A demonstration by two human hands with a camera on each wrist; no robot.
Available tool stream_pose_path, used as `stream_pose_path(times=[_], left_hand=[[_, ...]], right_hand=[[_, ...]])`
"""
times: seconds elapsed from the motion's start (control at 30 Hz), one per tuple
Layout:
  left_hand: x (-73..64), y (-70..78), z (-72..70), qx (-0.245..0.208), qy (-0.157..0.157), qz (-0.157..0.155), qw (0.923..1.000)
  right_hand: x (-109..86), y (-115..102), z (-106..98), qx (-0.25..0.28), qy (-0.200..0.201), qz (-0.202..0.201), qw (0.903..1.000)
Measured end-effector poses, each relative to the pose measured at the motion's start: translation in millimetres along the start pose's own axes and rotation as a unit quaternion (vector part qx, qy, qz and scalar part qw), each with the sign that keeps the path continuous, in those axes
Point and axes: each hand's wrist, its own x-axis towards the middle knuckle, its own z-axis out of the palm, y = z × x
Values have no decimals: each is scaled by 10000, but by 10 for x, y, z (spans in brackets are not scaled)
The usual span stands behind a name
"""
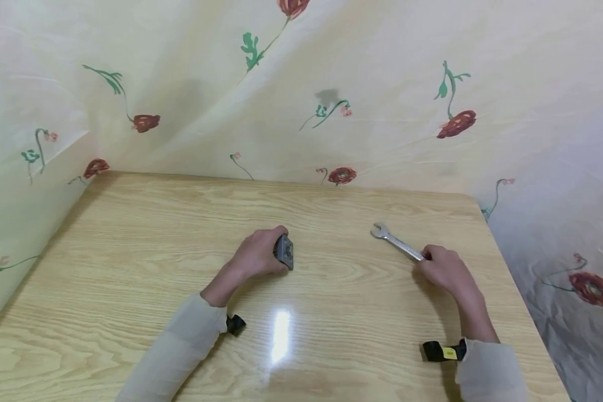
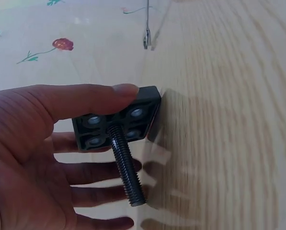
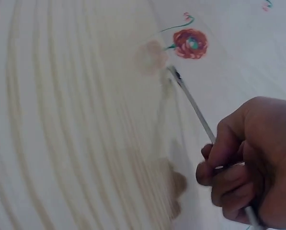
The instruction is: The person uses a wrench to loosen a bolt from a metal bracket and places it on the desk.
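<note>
Flowered cloth [image 1: 206,84] hangs behind and to both sides of a wood-grain counter [image 1: 352,312], which carries a bright patch of glare on the near side of the fingers.

Item one: a dark square plate [image 1: 287,252] with a threaded bolt [image 2: 126,165] standing out from one face. It is held in the left fingers [image 2: 99,171], gripped by its edges between the thumb and a finger behind; the other fingers spread loosely past the bolt. Whether they touch the bolt, or the plate's edge meets the counter, cannot be determined.

Item two: a wrench [image 1: 401,245], in the right fingers [image 3: 231,179], which are curled closely around the handle. Its open end points away from the fingers, toward the far side of the counter; a short length of handle emerges below the palm. The two items are well apart.

Handling assessment: plate and bolt appear rigid and not fragile, probably fairly light. The edges look smooth enough to slip or twist under a thumb pinch, so opposite edges are the recommended hold; the threads would likely offer more bite but feel rough. The wrench appears to be stiff metal, probably the heavier at its head, with a polished shaft that may slide; a full wrap around the handle seems sound.
</note>
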Motion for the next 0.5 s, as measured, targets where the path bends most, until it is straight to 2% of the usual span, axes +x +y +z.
stream_pose_path(times=[0.13, 0.27, 0.37, 0.5], left_hand=[[18, -23, 14, -483, 23, 113, 9988], [31, -56, 23, -904, 74, 202, 9957], [41, -75, 27, -1315, 147, 257, 9909], [50, -78, 24, -1752, 293, 275, 9837]], right_hand=[[-30, -88, 9, 443, 368, 50, 9983], [-72, -229, 33, 1134, 642, 27, 9915], [-102, -347, 53, 1494, 814, -173, 9853], [-138, -500, 60, 1682, 1075, -434, 9789]])
